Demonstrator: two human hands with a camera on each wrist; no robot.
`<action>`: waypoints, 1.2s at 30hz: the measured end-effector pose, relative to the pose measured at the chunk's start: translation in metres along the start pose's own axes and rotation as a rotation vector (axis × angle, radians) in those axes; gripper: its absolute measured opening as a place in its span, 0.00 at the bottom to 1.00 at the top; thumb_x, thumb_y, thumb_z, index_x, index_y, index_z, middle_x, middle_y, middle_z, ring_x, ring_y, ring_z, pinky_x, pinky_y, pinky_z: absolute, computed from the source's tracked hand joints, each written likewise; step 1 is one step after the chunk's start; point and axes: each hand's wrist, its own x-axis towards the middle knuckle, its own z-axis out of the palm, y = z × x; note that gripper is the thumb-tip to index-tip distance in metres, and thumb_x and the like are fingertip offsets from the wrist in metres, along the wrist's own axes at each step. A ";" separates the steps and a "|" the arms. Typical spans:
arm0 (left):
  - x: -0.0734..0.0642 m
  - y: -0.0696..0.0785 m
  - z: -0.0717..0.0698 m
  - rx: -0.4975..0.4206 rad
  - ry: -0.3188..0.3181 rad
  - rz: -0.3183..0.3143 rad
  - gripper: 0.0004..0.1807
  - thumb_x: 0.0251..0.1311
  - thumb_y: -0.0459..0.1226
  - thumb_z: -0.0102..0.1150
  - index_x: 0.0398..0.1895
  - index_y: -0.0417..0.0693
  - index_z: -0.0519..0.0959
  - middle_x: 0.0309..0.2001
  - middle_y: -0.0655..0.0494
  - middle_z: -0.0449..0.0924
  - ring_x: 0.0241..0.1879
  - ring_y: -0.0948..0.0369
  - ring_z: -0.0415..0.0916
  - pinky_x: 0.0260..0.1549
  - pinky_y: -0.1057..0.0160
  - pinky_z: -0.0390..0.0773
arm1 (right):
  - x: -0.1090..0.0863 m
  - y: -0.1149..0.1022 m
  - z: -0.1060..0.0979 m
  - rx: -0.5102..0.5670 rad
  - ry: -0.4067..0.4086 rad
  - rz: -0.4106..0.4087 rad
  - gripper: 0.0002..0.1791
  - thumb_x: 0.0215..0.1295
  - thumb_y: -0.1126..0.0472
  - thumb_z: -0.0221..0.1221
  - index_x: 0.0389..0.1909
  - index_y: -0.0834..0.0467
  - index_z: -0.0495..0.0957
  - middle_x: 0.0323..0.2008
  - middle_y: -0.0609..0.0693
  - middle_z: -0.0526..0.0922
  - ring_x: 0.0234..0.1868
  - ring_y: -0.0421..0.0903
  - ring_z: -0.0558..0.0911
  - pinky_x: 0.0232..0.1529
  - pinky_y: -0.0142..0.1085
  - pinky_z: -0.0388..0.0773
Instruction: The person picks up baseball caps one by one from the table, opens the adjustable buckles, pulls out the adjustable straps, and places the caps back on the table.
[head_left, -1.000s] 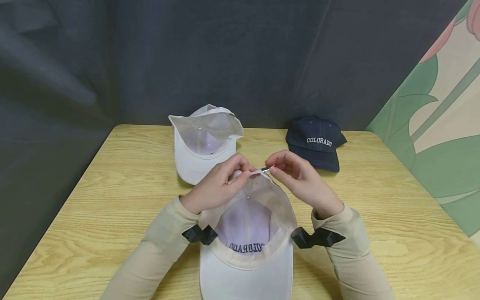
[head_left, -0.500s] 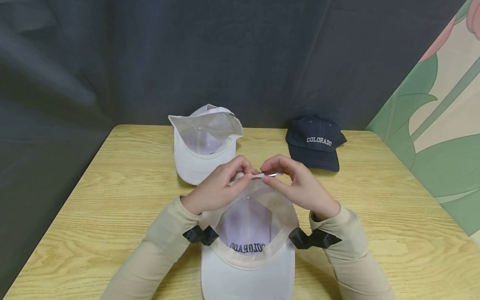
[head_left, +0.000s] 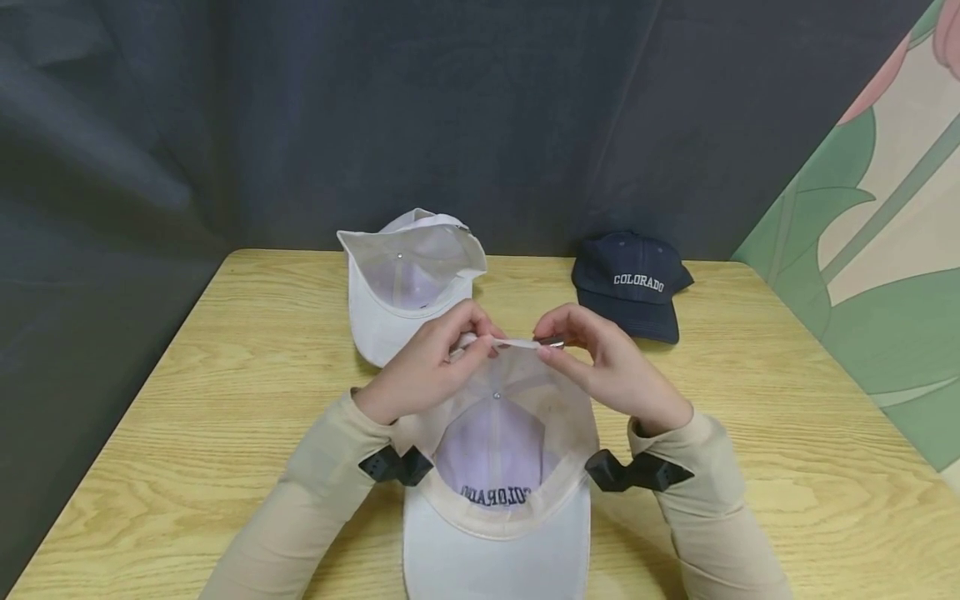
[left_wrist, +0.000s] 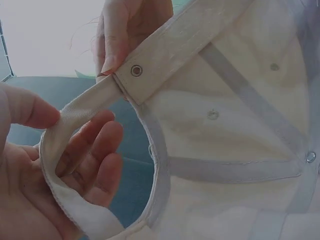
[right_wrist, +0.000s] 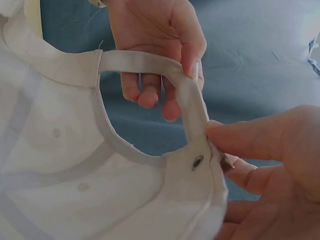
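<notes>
In the head view a white cap (head_left: pixel 498 554) lies with its hollow side up and its brim toward me, mirrored COLORADO stitching inside. My left hand (head_left: pixel 431 362) pinches the cap's back strap (left_wrist: pixel 95 100) between thumb and fingers. My right hand (head_left: pixel 611 371) pinches the strap's other end beside a small metal buckle (head_left: pixel 553 342). Between both hands the strap runs nearly straight in the head view. In the right wrist view the buckle (right_wrist: pixel 226 164) peeks out beside the right fingers, partly hidden. A metal eyelet (left_wrist: pixel 136 70) shows on the cap's back band in the left wrist view.
A second white cap (head_left: pixel 386 329) rests hollow side up at the back of the wooden table (head_left: pixel 262 350). Back right sits a navy COLORADO cap (head_left: pixel 630 283). A dark curtain (head_left: pixel 450 117) stands behind, a painted panel (head_left: pixel 885 275) at right.
The hands came closer together half a second ago and have since drawn apart, so more strap shows between them. The right hand keeps its place by the buckle. The other caps stay put.
</notes>
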 end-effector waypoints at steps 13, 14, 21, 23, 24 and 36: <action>0.002 0.003 -0.015 -0.146 0.217 -0.020 0.05 0.65 0.29 0.45 0.38 0.32 0.69 0.40 0.36 0.76 0.40 0.62 0.75 0.48 0.65 0.74 | -0.004 0.011 -0.019 -0.087 0.068 0.158 0.09 0.63 0.68 0.56 0.43 0.66 0.73 0.39 0.57 0.79 0.38 0.33 0.75 0.43 0.21 0.72; 0.002 0.002 -0.016 -0.116 0.184 -0.035 0.07 0.65 0.31 0.47 0.40 0.33 0.70 0.41 0.38 0.76 0.42 0.60 0.75 0.49 0.62 0.73 | -0.004 0.011 -0.019 -0.085 0.066 0.159 0.09 0.63 0.69 0.56 0.43 0.66 0.73 0.39 0.57 0.79 0.38 0.33 0.74 0.43 0.21 0.72; -0.006 -0.024 -0.017 0.236 -0.076 -0.218 0.27 0.55 0.45 0.63 0.53 0.43 0.68 0.54 0.48 0.71 0.52 0.51 0.70 0.54 0.53 0.71 | -0.005 0.018 -0.020 -0.010 0.022 0.157 0.12 0.59 0.78 0.51 0.43 0.68 0.73 0.39 0.60 0.78 0.38 0.33 0.75 0.44 0.20 0.70; -0.012 -0.034 -0.017 0.292 -0.095 -0.243 0.27 0.54 0.44 0.65 0.53 0.42 0.69 0.52 0.47 0.72 0.48 0.52 0.72 0.49 0.56 0.73 | -0.006 0.022 -0.019 -0.004 0.006 0.164 0.12 0.58 0.78 0.51 0.43 0.69 0.73 0.40 0.60 0.78 0.38 0.33 0.75 0.44 0.21 0.70; -0.014 -0.038 -0.018 0.305 -0.093 -0.245 0.25 0.54 0.42 0.65 0.51 0.41 0.70 0.50 0.46 0.74 0.45 0.53 0.73 0.46 0.57 0.75 | -0.007 0.024 -0.018 -0.003 0.000 0.167 0.12 0.58 0.79 0.51 0.43 0.69 0.73 0.40 0.60 0.78 0.38 0.33 0.75 0.43 0.21 0.71; -0.024 -0.053 -0.026 0.353 0.028 -0.205 0.04 0.58 0.33 0.58 0.35 0.43 0.79 0.32 0.51 0.81 0.29 0.62 0.75 0.32 0.66 0.75 | -0.026 0.033 -0.025 -0.077 -0.105 0.164 0.13 0.60 0.74 0.55 0.46 0.68 0.71 0.43 0.60 0.77 0.41 0.40 0.78 0.45 0.24 0.75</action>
